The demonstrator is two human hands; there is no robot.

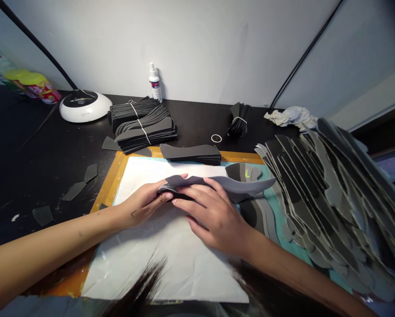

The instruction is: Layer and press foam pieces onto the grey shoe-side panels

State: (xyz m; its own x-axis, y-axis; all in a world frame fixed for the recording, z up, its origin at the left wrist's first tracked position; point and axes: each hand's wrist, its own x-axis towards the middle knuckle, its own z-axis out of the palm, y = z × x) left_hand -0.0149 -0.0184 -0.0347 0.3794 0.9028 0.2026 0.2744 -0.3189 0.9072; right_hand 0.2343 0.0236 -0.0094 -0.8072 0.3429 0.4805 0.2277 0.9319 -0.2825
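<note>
Both hands are on a curved grey cut piece (237, 185), lifted off the white paper (134, 255) and bent along its length. My left hand (147, 200) pinches its left end, thumb in front. My right hand (213, 213) lies along the near side, fingers pressed against a dark strip at the piece's lower edge; that strip is mostly hidden. Behind the hands is a short pile of dark grey strips (189, 153). A grey and black shoe-upper piece with a green swoosh mark (247, 173) lies under the right end of the held piece.
At right lies a large fanned stack of grey and black pieces (303, 176), with a crumpled white cloth (293, 118) behind. Tied bundles of dark strips (144, 123) (239, 121), a white spray bottle (155, 83) and a lamp base (85, 108) stand along the wall. Loose scraps (75, 190) lie left.
</note>
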